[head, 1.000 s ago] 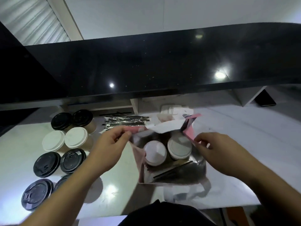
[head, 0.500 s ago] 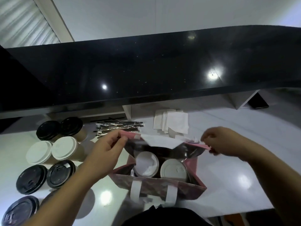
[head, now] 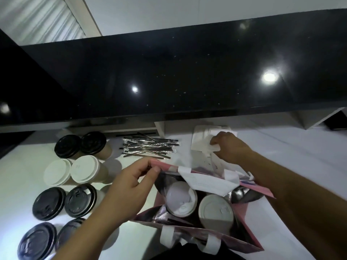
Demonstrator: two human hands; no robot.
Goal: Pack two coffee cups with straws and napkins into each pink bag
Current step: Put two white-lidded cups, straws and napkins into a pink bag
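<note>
The left hand (head: 129, 186) pinches the far-left rim of the pink bag (head: 244, 239), holding it open. The right hand (head: 230, 145) grips a napkin (head: 213, 147) on the far stack (head: 201, 137). 2 white-lidded cups (head: 216, 212) stand inside the bag. Straws (head: 148, 147) lie far left.

Glossy black counter (head: 187, 72); foil-lined pink bag (head: 249, 209); paper napkins (head: 201, 139).

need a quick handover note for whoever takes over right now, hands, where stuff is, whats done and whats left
Left hand pinches the pink bag rim, holding it open.
Right hand is gripping a napkin on the napkin stack behind the bag.
Done: two white-lidded cups stand in the bag.
Left: drop the napkin in; check for straws, the straw pile lies behind the bag. Spare cups wait at left.
</note>
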